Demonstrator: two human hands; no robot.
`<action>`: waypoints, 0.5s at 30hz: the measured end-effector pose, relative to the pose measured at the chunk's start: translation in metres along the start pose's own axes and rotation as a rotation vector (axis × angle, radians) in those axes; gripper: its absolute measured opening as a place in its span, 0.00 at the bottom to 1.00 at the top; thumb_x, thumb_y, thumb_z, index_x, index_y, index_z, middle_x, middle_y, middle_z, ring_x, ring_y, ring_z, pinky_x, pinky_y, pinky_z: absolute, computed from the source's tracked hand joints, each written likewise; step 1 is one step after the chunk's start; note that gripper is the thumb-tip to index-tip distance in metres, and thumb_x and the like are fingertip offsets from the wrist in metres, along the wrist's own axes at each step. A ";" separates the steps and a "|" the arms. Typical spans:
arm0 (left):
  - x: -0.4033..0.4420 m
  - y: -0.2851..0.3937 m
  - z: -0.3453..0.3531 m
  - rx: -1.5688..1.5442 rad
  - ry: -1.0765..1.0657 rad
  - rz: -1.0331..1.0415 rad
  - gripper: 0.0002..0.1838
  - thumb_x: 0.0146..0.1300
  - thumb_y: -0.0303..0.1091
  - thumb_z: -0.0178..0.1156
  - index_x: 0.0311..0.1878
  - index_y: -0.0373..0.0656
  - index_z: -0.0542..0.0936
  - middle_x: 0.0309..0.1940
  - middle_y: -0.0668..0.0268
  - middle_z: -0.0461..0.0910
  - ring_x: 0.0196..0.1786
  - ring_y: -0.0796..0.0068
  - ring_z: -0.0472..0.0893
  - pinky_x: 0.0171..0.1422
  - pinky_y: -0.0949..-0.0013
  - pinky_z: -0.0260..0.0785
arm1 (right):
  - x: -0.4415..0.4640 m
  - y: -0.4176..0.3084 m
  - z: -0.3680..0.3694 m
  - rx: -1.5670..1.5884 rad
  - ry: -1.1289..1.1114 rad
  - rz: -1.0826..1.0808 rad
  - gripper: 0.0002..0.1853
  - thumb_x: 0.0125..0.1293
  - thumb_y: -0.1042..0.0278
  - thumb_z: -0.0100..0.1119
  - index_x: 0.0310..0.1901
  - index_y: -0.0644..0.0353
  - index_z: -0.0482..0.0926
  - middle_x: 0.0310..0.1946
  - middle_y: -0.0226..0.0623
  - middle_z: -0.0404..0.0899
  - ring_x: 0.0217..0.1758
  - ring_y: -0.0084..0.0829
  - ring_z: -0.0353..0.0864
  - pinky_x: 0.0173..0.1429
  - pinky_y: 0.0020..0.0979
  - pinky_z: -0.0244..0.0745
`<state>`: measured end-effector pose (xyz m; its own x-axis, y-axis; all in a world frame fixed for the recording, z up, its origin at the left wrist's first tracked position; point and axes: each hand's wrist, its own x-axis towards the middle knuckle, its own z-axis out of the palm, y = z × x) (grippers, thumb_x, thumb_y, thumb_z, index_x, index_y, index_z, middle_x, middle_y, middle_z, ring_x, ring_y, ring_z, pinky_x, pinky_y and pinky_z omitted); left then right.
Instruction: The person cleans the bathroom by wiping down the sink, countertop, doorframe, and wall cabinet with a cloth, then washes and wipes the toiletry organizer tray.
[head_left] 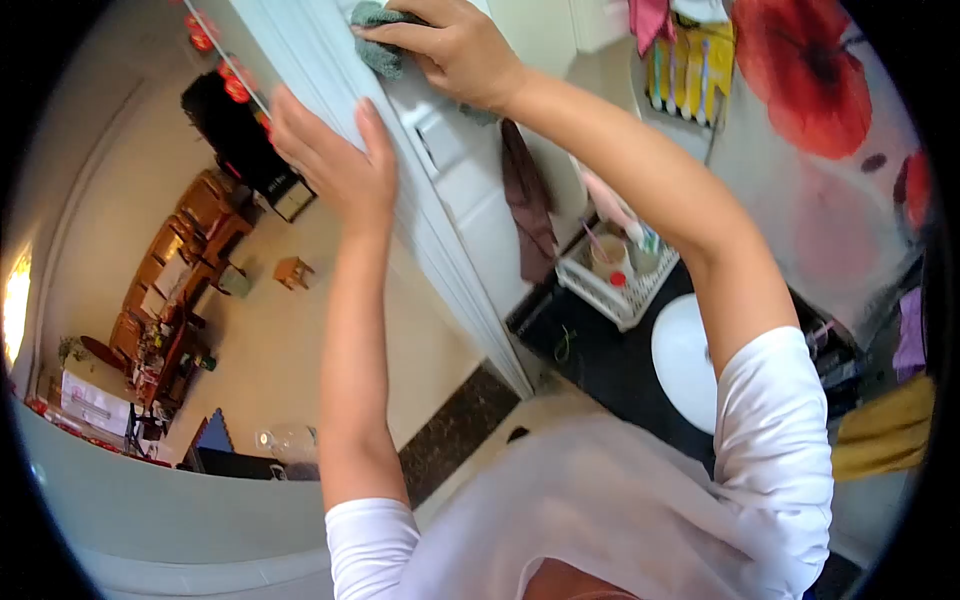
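Note:
My right hand (460,55) presses a grey-green cloth (375,58) against the white wall beside the door frame, fingers closed on it. Another bit of greenish cloth shows below that wrist. My left hand (340,160) rests with fingers stretched and thumb apart at the white door frame (440,255); whether its whole palm touches is hidden. A white switch plate (440,142) sits on the wall just under my right hand.
Right of the frame, a brown cloth (527,200) hangs above a black counter (590,350) with a white basket (628,318) of toiletries and a white basin (682,360). Toothbrushes (688,95) hang higher up. Leftward lies a room with wooden furniture (160,270) and a small stool (293,272).

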<state>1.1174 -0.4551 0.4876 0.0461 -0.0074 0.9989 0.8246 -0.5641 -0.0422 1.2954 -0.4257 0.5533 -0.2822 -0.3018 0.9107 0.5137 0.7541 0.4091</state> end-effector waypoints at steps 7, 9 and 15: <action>0.002 -0.024 0.004 0.018 -0.034 0.106 0.43 0.61 0.45 0.61 0.69 0.26 0.52 0.64 0.37 0.56 0.65 0.40 0.58 0.70 0.45 0.50 | -0.065 -0.024 -0.032 0.028 -0.144 0.320 0.12 0.54 0.79 0.59 0.41 0.60 0.83 0.40 0.47 0.76 0.41 0.47 0.76 0.47 0.39 0.73; 0.002 -0.023 0.005 0.032 -0.065 0.101 0.45 0.63 0.51 0.59 0.69 0.26 0.52 0.63 0.36 0.56 0.66 0.42 0.57 0.70 0.45 0.50 | -0.085 -0.047 -0.055 0.054 -0.164 0.475 0.12 0.54 0.80 0.58 0.41 0.61 0.82 0.39 0.48 0.76 0.40 0.46 0.75 0.46 0.39 0.73; -0.023 -0.005 -0.007 0.001 -0.052 0.119 0.44 0.60 0.49 0.62 0.68 0.27 0.54 0.61 0.37 0.58 0.66 0.43 0.57 0.69 0.43 0.50 | -0.186 -0.141 -0.122 0.047 -0.247 0.639 0.23 0.51 0.84 0.54 0.49 0.51 0.84 0.40 0.41 0.75 0.42 0.40 0.74 0.45 0.35 0.71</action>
<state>1.1081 -0.4581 0.4652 0.1730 -0.0311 0.9844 0.8120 -0.5612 -0.1604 1.3743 -0.5470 0.3332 -0.1149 0.3486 0.9302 0.6068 0.7660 -0.2121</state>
